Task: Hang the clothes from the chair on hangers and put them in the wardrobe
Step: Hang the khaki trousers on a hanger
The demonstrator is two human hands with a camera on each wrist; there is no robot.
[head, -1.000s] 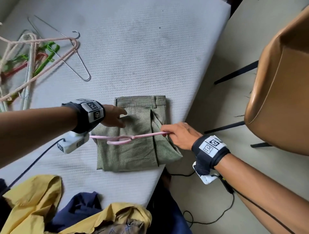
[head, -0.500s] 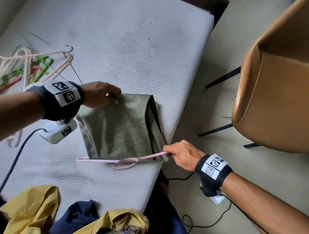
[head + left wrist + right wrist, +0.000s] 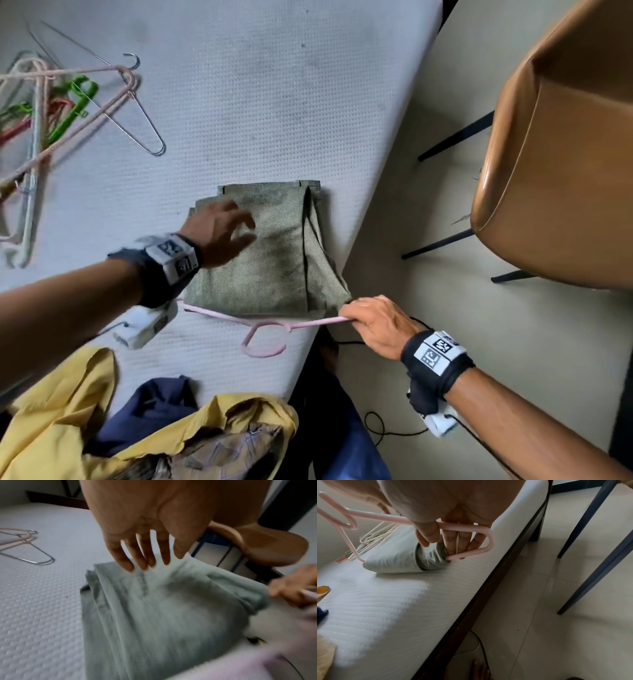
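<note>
1. one pair of folded green trousers (image 3: 274,253) lies at the bed's (image 3: 274,102) right edge, doubled over the lower bar of a pink hanger (image 3: 263,323), which seems the reason for the fold: the bar sits inside the crease near the bed's near edge.
2. the right hand (image 3: 373,322) has its grip curled round the hanger's right end, where bar and fabric meet, probably to keep the fold pinned on the bar.
3. the left hand (image 3: 219,233) is blurred, its fingers (image 3: 142,555) spread and straight above the upper layer, holding nothing; i judge it is smoothing the cloth flat.
4. spare hangers (image 3: 68,102) lie heaped by the bed's far left edge.
5. more clothes (image 3: 144,428), yellow and navy, wait at the near edge.
6. the brown chair (image 3: 561,171) stands on the floor, right of the bed.
</note>
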